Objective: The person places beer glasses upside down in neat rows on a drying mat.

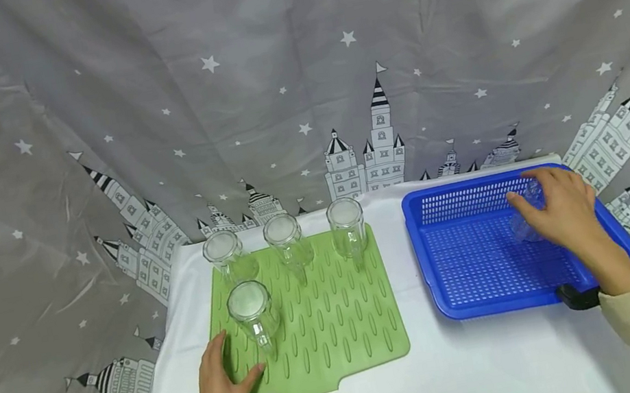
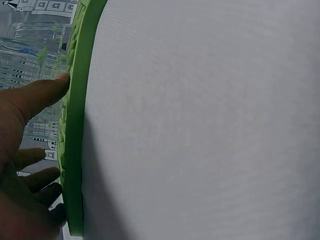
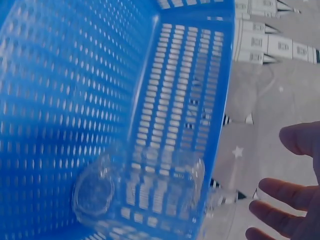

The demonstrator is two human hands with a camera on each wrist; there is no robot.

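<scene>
A clear glass mug (image 1: 522,230) stands in the right part of the blue basket (image 1: 465,307), partly hidden by my right hand (image 1: 561,207). In the right wrist view, the fingers (image 3: 287,193) are spread apart above the mug (image 3: 145,192), at a distance from its rim. My left hand (image 1: 221,386) rests at the near left corner of the green drying mat (image 1: 341,352), thumb on its surface and fingers along its side. The nearest glass mug (image 1: 253,311) sits upside down just beyond that thumb, handle toward me.
Three more upside-down mugs line the mat's far edge: a left one (image 1: 228,256), a middle one (image 1: 287,239) and a right one (image 1: 348,226). A white cloth (image 1: 422,387) covers the table. Behind hangs a grey curtain (image 1: 272,92) printed with castles.
</scene>
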